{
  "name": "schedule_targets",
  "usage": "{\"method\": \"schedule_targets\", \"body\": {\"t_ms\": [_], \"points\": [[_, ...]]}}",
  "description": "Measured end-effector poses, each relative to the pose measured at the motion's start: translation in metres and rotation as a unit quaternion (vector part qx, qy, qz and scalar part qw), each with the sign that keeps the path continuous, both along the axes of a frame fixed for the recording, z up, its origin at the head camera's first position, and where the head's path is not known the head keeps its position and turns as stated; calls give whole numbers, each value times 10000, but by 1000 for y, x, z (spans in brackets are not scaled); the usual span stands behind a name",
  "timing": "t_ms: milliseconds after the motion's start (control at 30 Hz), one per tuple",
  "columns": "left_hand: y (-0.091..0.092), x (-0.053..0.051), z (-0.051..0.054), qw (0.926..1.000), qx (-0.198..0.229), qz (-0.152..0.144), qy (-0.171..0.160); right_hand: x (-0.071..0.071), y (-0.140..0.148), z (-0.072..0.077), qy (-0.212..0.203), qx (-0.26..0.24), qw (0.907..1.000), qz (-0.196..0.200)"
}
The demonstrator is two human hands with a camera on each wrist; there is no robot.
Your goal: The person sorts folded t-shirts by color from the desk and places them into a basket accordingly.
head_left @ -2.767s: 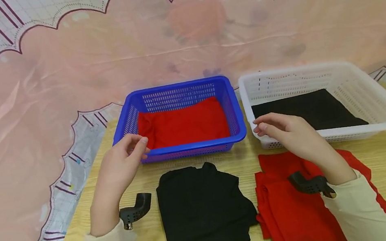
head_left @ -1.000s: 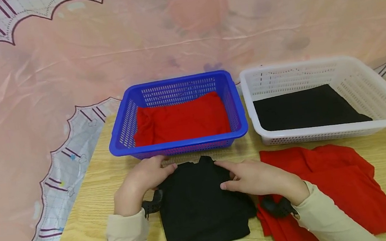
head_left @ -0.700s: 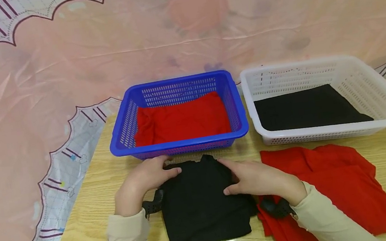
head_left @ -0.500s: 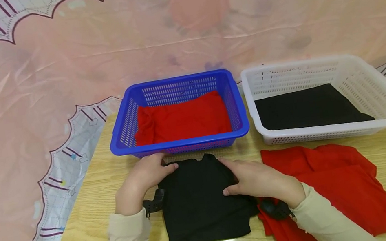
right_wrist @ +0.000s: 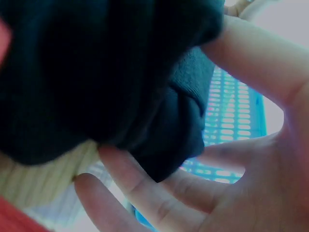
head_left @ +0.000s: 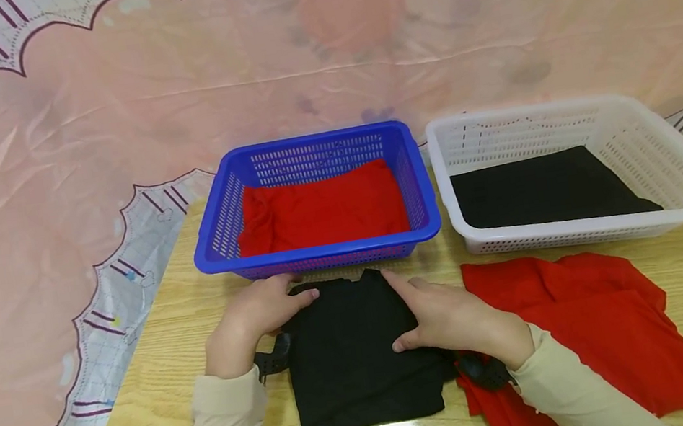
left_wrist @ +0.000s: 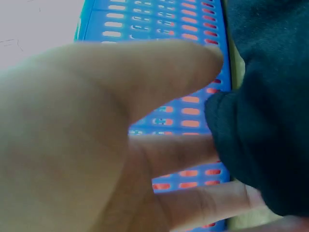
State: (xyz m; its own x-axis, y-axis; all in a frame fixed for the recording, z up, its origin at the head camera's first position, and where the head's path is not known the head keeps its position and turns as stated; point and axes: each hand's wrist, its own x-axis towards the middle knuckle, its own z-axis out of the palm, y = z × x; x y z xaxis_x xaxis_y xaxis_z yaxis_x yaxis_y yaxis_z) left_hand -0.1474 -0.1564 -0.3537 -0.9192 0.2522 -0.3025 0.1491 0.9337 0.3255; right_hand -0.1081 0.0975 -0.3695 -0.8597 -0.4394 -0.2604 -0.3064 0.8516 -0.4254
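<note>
From afar, I rest the left hand (head_left: 257,313) and right hand (head_left: 451,318), half open with no grip visible, against the black cloth (head_left: 359,363) between them: likely soft, light, best lifted beside each thumb.

The left hand (head_left: 263,311) and right hand (head_left: 454,313) have lowered to the black cloth's (head_left: 362,363) edges.
</note>
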Motion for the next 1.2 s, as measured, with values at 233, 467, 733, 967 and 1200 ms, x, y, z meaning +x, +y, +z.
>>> {"method": "schedule_targets", "body": {"t_ms": [233, 467, 733, 967, 1200], "points": [[1, -2, -5, 9985, 396, -365, -66, -1, -3, -6, -425, -287, 9986, -100], [2, -3, -3, 9963, 666, -236, -487, -4, -5, -10, -282, -299, 9991, 45], [1, -3, -3, 9961, 615, -388, -491, -3, -6, -11, -320, -382, 9984, 249], [-3, -3, -3, 9941, 822, -628, -312, -6, -5, -9, -791, -988, 9918, 189], [-5, -3, -1, 9919, 1010, -737, -236, -8, -1, -9, -1569, -2219, 9623, 142]]}}
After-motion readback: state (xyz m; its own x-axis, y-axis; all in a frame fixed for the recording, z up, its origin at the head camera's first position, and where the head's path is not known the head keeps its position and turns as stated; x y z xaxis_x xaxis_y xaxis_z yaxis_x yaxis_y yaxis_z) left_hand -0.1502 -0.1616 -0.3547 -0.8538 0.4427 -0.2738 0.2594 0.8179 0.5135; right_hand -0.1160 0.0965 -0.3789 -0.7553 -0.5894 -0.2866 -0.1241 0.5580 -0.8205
